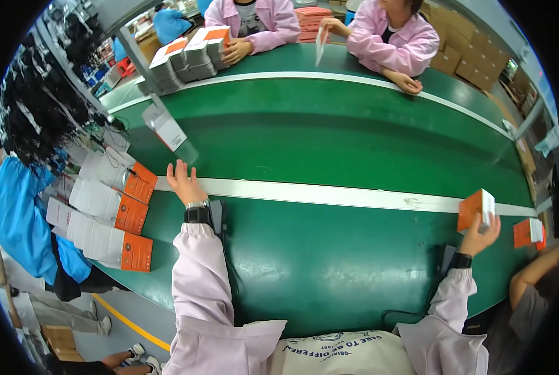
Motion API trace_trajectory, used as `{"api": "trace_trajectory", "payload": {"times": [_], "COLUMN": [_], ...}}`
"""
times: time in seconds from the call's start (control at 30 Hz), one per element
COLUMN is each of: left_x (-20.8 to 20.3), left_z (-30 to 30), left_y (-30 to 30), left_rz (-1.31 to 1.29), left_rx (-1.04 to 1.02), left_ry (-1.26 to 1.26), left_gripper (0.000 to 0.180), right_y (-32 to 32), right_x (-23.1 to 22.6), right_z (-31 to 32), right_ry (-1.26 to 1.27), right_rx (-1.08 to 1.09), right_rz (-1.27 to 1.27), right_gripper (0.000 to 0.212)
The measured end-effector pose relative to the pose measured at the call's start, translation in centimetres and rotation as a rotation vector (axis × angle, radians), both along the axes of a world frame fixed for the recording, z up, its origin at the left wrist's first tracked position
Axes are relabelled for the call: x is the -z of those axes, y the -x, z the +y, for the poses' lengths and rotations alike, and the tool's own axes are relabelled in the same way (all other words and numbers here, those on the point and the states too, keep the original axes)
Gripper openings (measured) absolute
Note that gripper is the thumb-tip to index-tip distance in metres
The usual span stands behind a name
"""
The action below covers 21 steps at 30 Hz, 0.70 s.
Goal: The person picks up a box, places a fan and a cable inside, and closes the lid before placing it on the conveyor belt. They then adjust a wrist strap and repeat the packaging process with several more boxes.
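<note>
My green tabletop (329,256) bears a cluster of orange-and-white boxes (130,215) left of my left hand (185,186) and orange-and-white packaging (524,234) right of my right hand (481,236). Beyond a white strip (317,192), a pale box (167,130) lies on the green belt (329,147) ahead of my left hand.

The belt (348,134) is behind the table (329,262), with the strip (317,190) between them. Three rows of boxes (130,214) stand at the table's left. Right of them is the left hand (185,184), and behind it a carton (169,132) on the belt. Far right, the right hand (479,236) holds a box (472,212); further right is a second box (524,233). Beyond the belt, at left, are stacks (195,57).
</note>
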<state>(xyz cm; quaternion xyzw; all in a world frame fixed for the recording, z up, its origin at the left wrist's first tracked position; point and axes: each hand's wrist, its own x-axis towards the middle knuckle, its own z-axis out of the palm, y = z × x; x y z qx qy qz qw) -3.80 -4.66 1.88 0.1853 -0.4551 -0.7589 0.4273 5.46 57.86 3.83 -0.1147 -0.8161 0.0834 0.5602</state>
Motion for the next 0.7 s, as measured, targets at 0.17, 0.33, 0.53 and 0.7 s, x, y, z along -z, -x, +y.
{"api": "trace_trajectory", "payload": {"times": [0.17, 0.33, 0.53, 0.7], "left_x": [0.4, -0.1, 1.1, 1.8], "left_z": [-2.7, -4.2, -9.1, -12.3], "left_y": [2.2, 4.6, 8.3, 11.3], "left_rz": [0.036, -0.019, -0.127, -0.026], "left_rx": [-0.041, -0.038, -0.028, 0.189], "left_ry": [0.022, 0.104, 0.25, 0.252], "left_gripper": [0.058, 0.073, 0.084, 0.094], "right_y": [-0.6, 1.0, 3.1, 3.9], "right_x": [-1.3, 1.4, 2.1, 2.4], "right_z": [-5.6, -9.8, -11.2, -11.1], "right_ry": [0.318, 0.521, 0.731, 0.72], "right_rx": [-0.488, -0.943, -0.876, -0.838], "right_rz": [0.169, -0.398, -0.753, -0.727], "right_gripper": [0.017, 0.012, 0.006, 0.004]}}
